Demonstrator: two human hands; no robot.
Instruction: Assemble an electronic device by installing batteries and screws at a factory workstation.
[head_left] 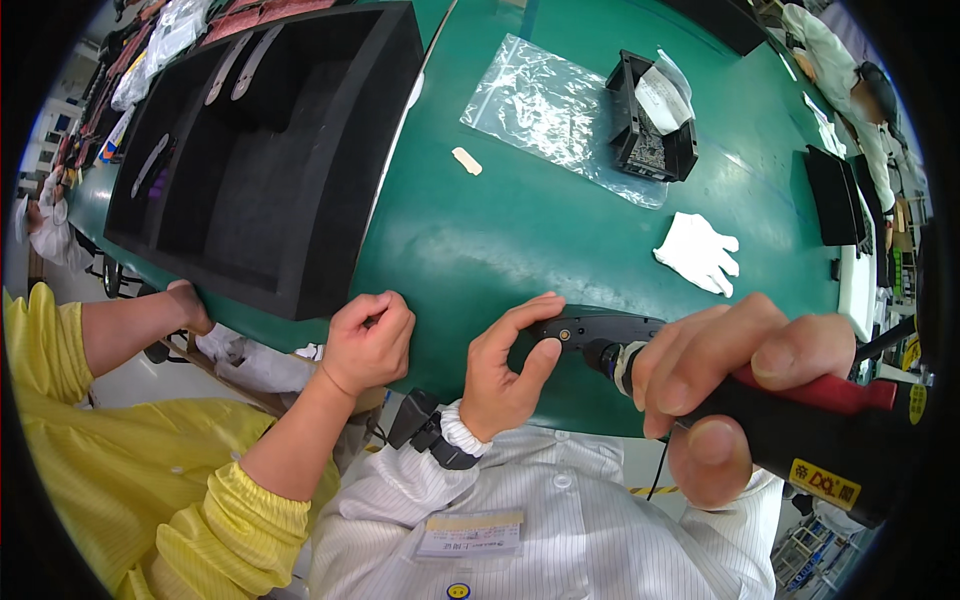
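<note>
Black piece [612, 326] partly behind right-hand fingers [685, 365]

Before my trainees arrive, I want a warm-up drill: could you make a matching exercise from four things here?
1. Glove
2. Handheld power tool
3. Compartmented tray
4. Curved part

A. In the picture's upper left
B. Gripped by the left fingers
C. White, on the green bench
D. Held in the right fingers

Pairs: 1-C, 2-D, 3-A, 4-B

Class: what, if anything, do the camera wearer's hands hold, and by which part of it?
The right hand grips a black electric screwdriver around the front of its body. The left hand pinches a curved black part at its left end.
</note>
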